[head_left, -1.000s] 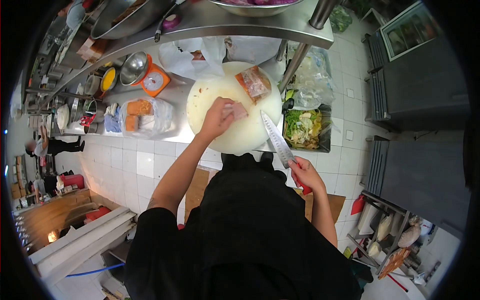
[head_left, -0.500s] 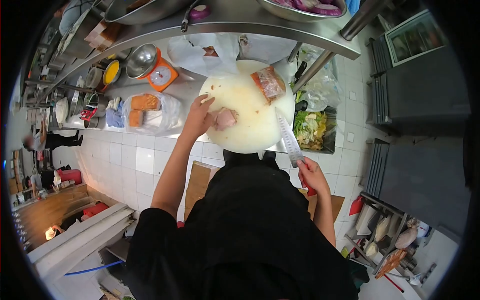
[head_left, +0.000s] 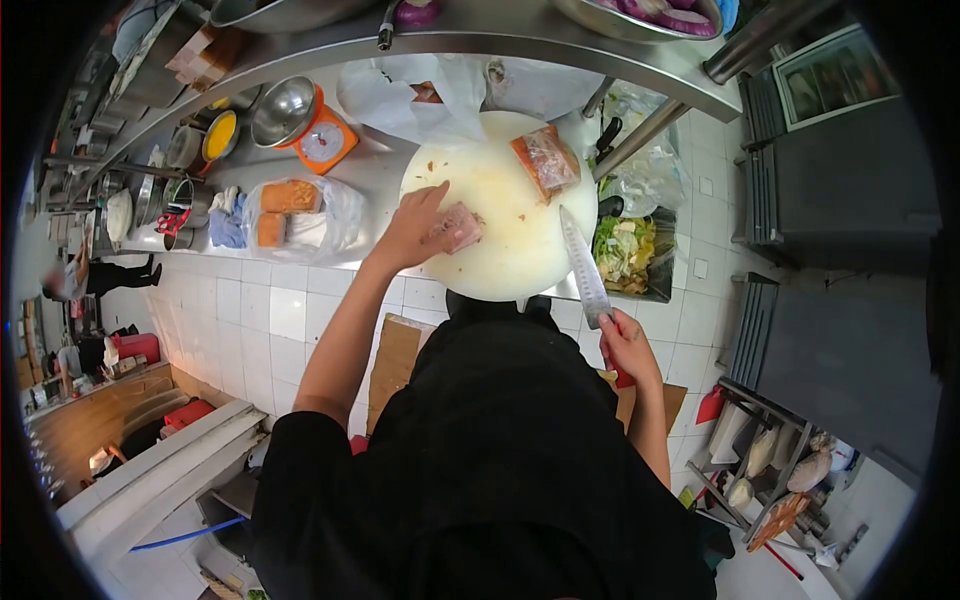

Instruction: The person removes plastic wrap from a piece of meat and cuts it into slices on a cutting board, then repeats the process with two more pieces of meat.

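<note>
My right hand grips the red handle of a long knife. Its dimpled blade points away from me over the right edge of a round white cutting board. On the left of the board, my left hand is at the edge of a pink piece of meat. The thumb side touches the meat, while the fingers stretch past it, apart from it. Toward the board's far right lies a plastic-wrapped block of orange-brown meat.
Left of the board, a plastic bag holds orange blocks, near an orange scale with a steel bowl. A steel shelf crosses above the far side. At the right stands a bin of vegetable scraps. White bags lie behind the board.
My left hand has moved slightly right, its fingers closer together. The pink meat has shifted and turned a little. The knife stays in my right hand, nearly unmoved.
</note>
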{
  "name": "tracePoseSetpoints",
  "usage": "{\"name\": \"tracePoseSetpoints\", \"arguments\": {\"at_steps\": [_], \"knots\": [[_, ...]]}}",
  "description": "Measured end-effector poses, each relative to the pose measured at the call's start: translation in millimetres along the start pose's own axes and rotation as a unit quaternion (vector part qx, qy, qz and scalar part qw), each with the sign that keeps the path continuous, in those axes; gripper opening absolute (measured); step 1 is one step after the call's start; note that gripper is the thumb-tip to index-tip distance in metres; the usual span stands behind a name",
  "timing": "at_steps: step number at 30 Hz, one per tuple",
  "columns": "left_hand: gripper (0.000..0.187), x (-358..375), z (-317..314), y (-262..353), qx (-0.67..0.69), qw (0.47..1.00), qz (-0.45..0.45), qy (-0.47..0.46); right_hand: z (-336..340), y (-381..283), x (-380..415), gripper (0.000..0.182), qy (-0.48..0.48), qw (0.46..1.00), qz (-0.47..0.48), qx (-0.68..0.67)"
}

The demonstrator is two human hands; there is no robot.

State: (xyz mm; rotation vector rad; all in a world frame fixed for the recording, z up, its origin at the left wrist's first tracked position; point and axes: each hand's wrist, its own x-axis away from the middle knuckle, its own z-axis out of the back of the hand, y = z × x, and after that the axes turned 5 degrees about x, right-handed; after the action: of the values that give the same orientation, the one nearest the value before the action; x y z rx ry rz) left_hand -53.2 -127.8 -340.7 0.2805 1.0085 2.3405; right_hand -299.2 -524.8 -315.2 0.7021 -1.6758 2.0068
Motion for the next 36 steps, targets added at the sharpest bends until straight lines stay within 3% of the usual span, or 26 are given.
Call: {"name": "tracePoseSetpoints", "arguments": {"at_steps": [1, 3, 4, 6, 7, 9, 11, 13, 15, 17, 21, 23, 25, 29, 31, 32, 34, 36], "knots": [[0.09, -6.9, 5.5, 3.4, 0.0, 1.0, 0.002, 0.002, -0.4, -0.7, -0.2, 0.031, -0.002, 1.0, 0.001, 0.001], [0.085, -20.6, 12.8, 11.3, -0.059, 0.991, 0.045, -0.113, -1.5, -3.3, -0.8, 0.032, 0.001, 1.0, -0.006, 0.003], [0.085, -25.2, 12.0, 9.9, -0.059, 0.991, 0.045, -0.11, -1.9, -4.3, -1.2, 0.032, 0.001, 1.0, -0.004, 0.004], [0.073, -34.0, 5.8, 4.8, -0.091, 0.979, 0.065, -0.172, -1.8, -5.4, -0.7, 0.032, 0.003, 1.0, -0.006, -0.003], [0.073, -32.6, 0.6, 3.4, -0.094, 0.979, 0.064, -0.17, -1.4, -2.2, 0.3, 0.032, 0.003, 1.0, -0.003, -0.003], [0.061, -23.0, -8.2, -0.5, 0.027, 0.992, 0.011, -0.122, -0.2, 5.1, -4.4, 0.032, 0.012, 1.0, -0.003, 0.012], [0.05, -3.1, -25.5, -6.3, 0.13, 0.99, 0.021, -0.052, -0.9, 8.1, -5.0, 0.032, 0.019, 0.999, 0.012, 0.032], [0.04, 10.5, -12.9, 20.7, 0.262, 0.954, 0.137, -0.058, -2.6, 11.4, -7.6, 0.032, 0.014, 0.999, 0.014, 0.029], [0.032, 15.3, 12.4, 55.7, 0.296, 0.948, 0.121, 0.006, -3.5, 14.0, -10.7, 0.031, -0.003, 1.0, 0.008, 0.006], [0.033, 16.1, 49.5, 78.3, 0.246, 0.963, 0.1, 0.047, -3.2, 10.2, -10.3, 0.031, -0.007, 1.0, 0.009, 0.0], [0.035, 9.7, 171.1, 168.0, 0.187, 0.946, -0.053, 0.26, 2.2, 7.0, -12.9, 0.03, -0.007, 1.0, -0.003, 0.009], [0.034, -2.5, 234.1, 206.7, 0.018, 0.928, -0.147, 0.343, 5.1, 5.5, -13.4, 0.03, -0.007, 0.999, 0.021, 0.043], [0.033, -27.7, 277.7, 242.4, -0.035, 0.891, -0.243, 0.383, 5.9, 3.4, -14.0, 0.03, -0.002, 0.999, 0.017, 0.039], [0.032, -62.7, 311.9, 244.5, -0.155, 0.883, -0.246, 0.369, 2.4, 7.3, -14.8, 0.03, 0.015, 0.999, 0.026, 0.044], [0.031, -61.3, 291.4, 241.7, -0.327, 0.8, -0.292, 0.41, -4.3, 4.1, -5.8, 0.031, 0.023, 0.999, 0.025, 0.031], [0.032, -49.6, 272.7, 235.4, -0.228, 0.848, -0.28, 0.387, -6.2, 3.8, -1.0, 0.031, 0.032, 0.999, 0.027, 0.019], [0.025, -27.3, 224.5, 208.6, -0.114, 0.879, -0.273, 0.375, -8.2, 19.1, 0.4, 0.032, 0.054, 0.998, 0.025, 0.012], [0.014, -18.4, 150.9, 165.3, 0.212, 0.9, -0.211, 0.316, -12.2, 29.0, 17.2, 0.032, 0.082, 0.996, 0.032, 0.001]]}}
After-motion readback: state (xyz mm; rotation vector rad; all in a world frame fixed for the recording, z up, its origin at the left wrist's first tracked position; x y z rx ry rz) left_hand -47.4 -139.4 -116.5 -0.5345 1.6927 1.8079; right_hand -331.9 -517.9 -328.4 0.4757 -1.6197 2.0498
